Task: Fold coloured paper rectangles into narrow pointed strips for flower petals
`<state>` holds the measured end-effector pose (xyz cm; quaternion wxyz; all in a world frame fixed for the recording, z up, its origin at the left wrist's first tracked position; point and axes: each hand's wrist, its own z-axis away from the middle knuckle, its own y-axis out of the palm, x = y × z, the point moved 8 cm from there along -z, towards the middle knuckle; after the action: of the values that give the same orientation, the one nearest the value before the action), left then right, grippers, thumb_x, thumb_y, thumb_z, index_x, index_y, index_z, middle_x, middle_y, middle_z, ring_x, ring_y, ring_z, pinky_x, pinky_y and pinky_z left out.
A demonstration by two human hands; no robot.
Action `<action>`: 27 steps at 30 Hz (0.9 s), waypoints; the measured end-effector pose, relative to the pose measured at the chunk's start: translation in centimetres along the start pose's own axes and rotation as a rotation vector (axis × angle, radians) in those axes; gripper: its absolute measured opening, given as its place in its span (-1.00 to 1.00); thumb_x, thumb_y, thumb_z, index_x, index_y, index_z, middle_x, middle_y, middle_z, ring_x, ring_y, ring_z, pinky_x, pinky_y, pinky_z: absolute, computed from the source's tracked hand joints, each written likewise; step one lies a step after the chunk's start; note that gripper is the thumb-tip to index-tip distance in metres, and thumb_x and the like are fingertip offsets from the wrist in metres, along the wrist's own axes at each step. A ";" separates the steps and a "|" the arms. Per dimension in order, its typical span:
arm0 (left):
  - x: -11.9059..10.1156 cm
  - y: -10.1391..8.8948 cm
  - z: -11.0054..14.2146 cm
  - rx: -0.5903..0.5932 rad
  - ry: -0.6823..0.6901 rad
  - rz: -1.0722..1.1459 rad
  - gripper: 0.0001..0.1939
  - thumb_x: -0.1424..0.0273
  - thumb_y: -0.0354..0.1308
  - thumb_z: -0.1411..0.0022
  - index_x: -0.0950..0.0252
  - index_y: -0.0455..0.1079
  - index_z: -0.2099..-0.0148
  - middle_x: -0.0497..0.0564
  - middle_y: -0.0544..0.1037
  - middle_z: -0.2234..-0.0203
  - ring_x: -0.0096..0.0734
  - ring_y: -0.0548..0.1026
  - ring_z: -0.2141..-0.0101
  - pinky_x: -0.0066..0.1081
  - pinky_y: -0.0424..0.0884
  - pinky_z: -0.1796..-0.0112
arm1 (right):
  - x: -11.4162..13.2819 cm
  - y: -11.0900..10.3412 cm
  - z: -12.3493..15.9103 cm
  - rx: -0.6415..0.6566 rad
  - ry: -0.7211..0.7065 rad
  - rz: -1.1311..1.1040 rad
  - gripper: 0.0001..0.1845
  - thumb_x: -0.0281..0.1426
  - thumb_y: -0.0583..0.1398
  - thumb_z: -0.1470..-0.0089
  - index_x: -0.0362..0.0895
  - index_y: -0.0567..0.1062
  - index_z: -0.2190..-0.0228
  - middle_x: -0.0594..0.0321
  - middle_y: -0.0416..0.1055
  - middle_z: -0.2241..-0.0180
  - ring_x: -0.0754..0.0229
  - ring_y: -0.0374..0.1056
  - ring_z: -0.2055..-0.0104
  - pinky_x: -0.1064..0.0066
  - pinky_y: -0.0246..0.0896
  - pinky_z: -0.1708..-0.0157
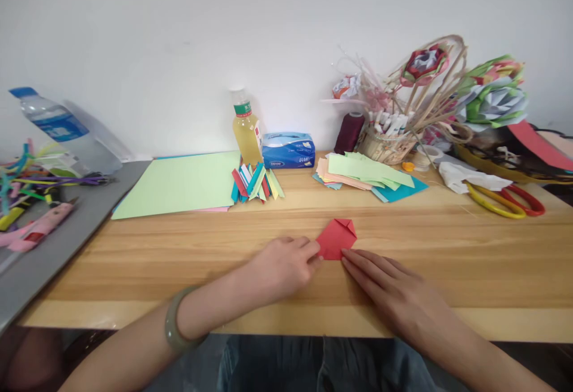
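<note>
A small sheet of red paper (335, 241) lies on the wooden table, its top right corner folded over in a small triangular flap. At its left edge my left hand (286, 262), a green bangle on the wrist, is closed with the paper's edge between thumb and fingers. My right hand (394, 281) lies with fingers stretched out and together, the fingertips touching the paper's lower right corner. The undersides of both hands are hidden.
Behind the hands are folded paper strips (256, 182), a drink bottle (247, 135), a tissue pack (289, 151) and stacked paper pieces (367, 169). Light green sheets (183, 183) lie left. Scissors (496, 201) and a basket (387, 144) of paper flowers stand right. The table's front edge (313, 323) is close.
</note>
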<state>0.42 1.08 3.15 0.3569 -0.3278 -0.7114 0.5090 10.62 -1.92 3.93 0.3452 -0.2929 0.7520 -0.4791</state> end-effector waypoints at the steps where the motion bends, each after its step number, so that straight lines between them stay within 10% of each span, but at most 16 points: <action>1: -0.1 -0.1 0.0 -0.024 0.007 -0.007 -0.81 0.49 -0.06 -0.31 0.36 0.39 0.26 0.02 0.46 0.37 -0.38 0.41 0.38 -0.39 0.35 0.39 | 0.1 -0.1 0.0 -0.004 0.000 -0.002 -0.59 -0.60 -0.09 -0.11 -0.34 0.38 0.06 -0.02 0.40 0.04 0.05 0.29 0.01 0.24 0.32 0.13; 14: -2.5 -0.5 -0.1 0.050 -0.048 -0.006 -0.66 0.48 -0.13 -0.33 0.49 0.21 -0.10 0.19 0.44 0.14 -0.24 0.38 0.15 -0.30 0.33 0.20 | 2.4 -1.1 -2.3 0.036 0.178 -0.160 -0.62 -0.61 -0.01 0.07 -0.24 0.48 0.23 -0.04 0.48 0.22 -0.01 0.41 0.21 0.18 0.39 0.29; 17: -1.5 0.0 -0.3 0.092 -0.083 0.059 -0.73 0.45 -0.07 -0.32 0.39 0.28 -0.03 0.15 0.42 0.13 -0.28 0.38 0.14 -0.32 0.33 0.18 | 0.6 -1.5 -2.7 0.073 0.174 -0.387 -0.70 -0.51 -0.01 -0.07 -0.12 0.50 0.28 0.14 0.52 0.32 0.12 0.44 0.32 0.33 0.37 0.38; 22: -0.1 0.0 -0.4 0.081 -0.048 0.126 -0.71 0.47 -0.05 -0.29 0.27 0.30 -0.05 0.08 0.39 0.06 -0.28 0.35 0.11 -0.32 0.33 0.14 | -7.4 0.0 -2.7 0.141 0.606 -0.381 -0.72 -0.31 0.04 -0.12 -0.15 0.51 0.28 0.11 0.51 0.29 0.08 0.43 0.32 0.35 0.26 0.43; 27: 1.2 0.2 -0.3 0.022 0.007 0.177 -0.75 0.47 -0.01 -0.28 0.25 0.37 0.03 0.04 0.38 -0.01 -0.30 0.35 0.09 -0.31 0.32 0.11 | -7.6 3.5 -3.0 0.341 0.643 -0.635 -0.76 -0.37 0.07 -0.06 -0.13 0.52 0.32 0.19 0.52 0.40 0.17 0.39 0.41 0.43 0.16 0.49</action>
<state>0.01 2.26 3.25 0.3164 -0.3873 -0.6727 0.5453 12.35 6.77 3.37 -0.0250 -0.2844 0.6046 -0.7436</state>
